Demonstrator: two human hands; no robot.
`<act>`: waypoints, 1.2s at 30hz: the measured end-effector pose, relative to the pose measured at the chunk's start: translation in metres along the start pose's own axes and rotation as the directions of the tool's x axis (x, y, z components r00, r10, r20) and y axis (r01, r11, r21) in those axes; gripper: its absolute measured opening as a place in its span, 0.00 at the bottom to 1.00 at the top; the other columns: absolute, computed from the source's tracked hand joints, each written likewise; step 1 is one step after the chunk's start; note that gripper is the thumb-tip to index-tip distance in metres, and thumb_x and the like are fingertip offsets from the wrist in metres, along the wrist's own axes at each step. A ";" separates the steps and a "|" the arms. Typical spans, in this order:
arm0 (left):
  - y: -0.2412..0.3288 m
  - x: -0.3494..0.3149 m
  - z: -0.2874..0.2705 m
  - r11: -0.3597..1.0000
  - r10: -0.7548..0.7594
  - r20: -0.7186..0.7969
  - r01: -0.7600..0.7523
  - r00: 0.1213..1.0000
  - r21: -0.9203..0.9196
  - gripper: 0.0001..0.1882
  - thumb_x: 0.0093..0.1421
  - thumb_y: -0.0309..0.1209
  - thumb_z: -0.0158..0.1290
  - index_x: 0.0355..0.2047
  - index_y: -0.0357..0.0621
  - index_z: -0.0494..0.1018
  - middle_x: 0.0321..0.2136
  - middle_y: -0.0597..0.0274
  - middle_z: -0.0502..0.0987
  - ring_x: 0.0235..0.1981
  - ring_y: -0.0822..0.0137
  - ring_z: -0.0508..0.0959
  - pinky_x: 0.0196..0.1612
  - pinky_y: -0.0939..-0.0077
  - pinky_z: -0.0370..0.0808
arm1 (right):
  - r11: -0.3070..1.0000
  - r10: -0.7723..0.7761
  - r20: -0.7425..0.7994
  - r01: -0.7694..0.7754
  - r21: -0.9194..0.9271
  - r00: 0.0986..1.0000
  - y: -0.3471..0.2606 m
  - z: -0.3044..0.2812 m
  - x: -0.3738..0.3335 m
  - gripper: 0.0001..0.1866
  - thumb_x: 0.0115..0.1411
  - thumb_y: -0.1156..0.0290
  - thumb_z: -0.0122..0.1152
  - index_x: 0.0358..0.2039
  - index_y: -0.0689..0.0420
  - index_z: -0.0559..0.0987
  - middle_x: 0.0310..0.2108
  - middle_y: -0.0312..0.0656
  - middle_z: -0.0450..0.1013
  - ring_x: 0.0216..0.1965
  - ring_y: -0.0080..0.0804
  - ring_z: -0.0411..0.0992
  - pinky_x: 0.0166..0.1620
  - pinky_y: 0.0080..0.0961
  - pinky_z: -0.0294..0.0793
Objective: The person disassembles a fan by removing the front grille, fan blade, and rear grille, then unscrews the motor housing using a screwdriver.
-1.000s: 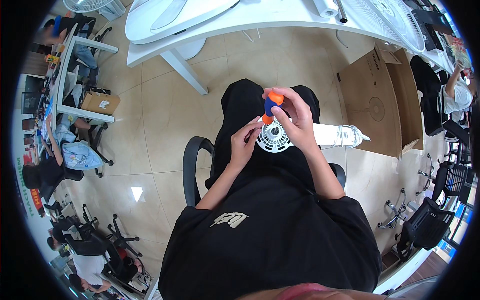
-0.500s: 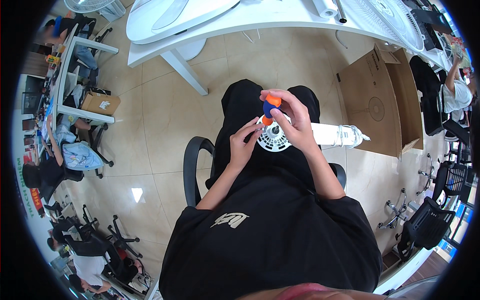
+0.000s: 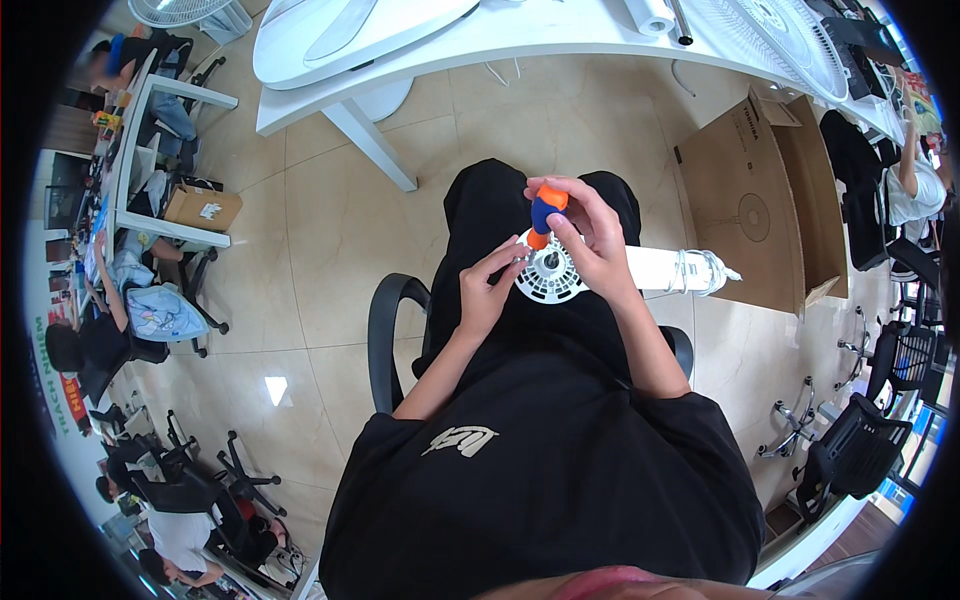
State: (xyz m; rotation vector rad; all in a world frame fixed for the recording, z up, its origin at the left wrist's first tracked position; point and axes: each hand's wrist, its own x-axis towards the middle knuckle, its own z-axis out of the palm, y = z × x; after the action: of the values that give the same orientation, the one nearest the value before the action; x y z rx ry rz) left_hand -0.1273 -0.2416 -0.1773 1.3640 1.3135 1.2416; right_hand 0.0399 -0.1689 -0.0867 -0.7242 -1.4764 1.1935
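My right hand (image 3: 597,245) is closed round the orange and blue handle of a screwdriver (image 3: 547,212), which points down at a white round fan motor housing (image 3: 553,288) with slots in its face. The screwdriver's tip is hidden. At the left rim of the housing, my left hand (image 3: 485,290) has thumb and fingers pinched together; what they hold is too small to make out. The housing rests at my lap, and a white fan body (image 3: 652,268) runs from it to the right, with a white cord (image 3: 690,271) wound round its far end.
Ahead stands a white table (image 3: 560,40) carrying a white fan base (image 3: 350,40), a white roll (image 3: 652,16) and a fan grille (image 3: 775,40). An open cardboard box (image 3: 740,210) is on the floor at right. Office chairs (image 3: 860,450) and other people are on both sides.
My right hand and the screwdriver have shifted slightly to the right, and the handle leans a little differently. The left hand stays pinched at the housing's rim.
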 end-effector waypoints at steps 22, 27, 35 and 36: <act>0.001 -0.001 0.003 1.000 -0.017 -0.025 0.018 1.000 0.013 0.10 0.62 0.18 0.58 0.44 0.34 0.81 0.42 0.51 0.85 0.57 0.55 0.78 0.59 0.66 0.75 | 1.000 0.015 0.077 -0.014 -0.022 0.997 -0.005 -0.002 0.000 0.19 0.67 0.80 0.53 0.59 0.62 0.71 0.56 0.51 0.72 0.58 0.41 0.73 0.60 0.36 0.73; 0.003 0.000 0.003 1.000 -0.009 -0.026 0.010 1.000 0.015 0.11 0.62 0.18 0.58 0.44 0.34 0.81 0.42 0.50 0.85 0.57 0.54 0.78 0.60 0.66 0.74 | 0.999 0.010 0.067 -0.008 -0.032 0.998 -0.005 -0.002 0.000 0.19 0.67 0.79 0.55 0.58 0.62 0.72 0.56 0.51 0.72 0.57 0.41 0.73 0.59 0.35 0.74; 0.003 0.000 0.003 1.000 -0.008 -0.021 0.008 1.000 0.022 0.11 0.62 0.18 0.58 0.44 0.35 0.82 0.42 0.51 0.85 0.57 0.54 0.78 0.60 0.66 0.74 | 1.000 -0.013 0.003 0.013 -0.022 1.000 -0.004 0.002 0.000 0.19 0.64 0.79 0.59 0.55 0.63 0.76 0.54 0.50 0.75 0.54 0.39 0.76 0.56 0.33 0.77; 0.003 0.000 0.003 1.000 -0.007 -0.023 0.008 1.000 0.017 0.11 0.62 0.18 0.58 0.44 0.35 0.82 0.42 0.51 0.85 0.57 0.54 0.78 0.60 0.66 0.74 | 1.000 -0.013 0.003 0.013 -0.027 1.000 -0.004 0.001 0.000 0.19 0.64 0.80 0.59 0.55 0.63 0.76 0.54 0.50 0.75 0.54 0.39 0.76 0.56 0.33 0.77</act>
State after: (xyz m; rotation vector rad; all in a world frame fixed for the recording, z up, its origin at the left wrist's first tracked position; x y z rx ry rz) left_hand -0.1241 -0.2418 -0.1751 1.3589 1.3471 1.2473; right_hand 0.0393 -0.1709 -0.0829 -0.7305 -1.5002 1.1674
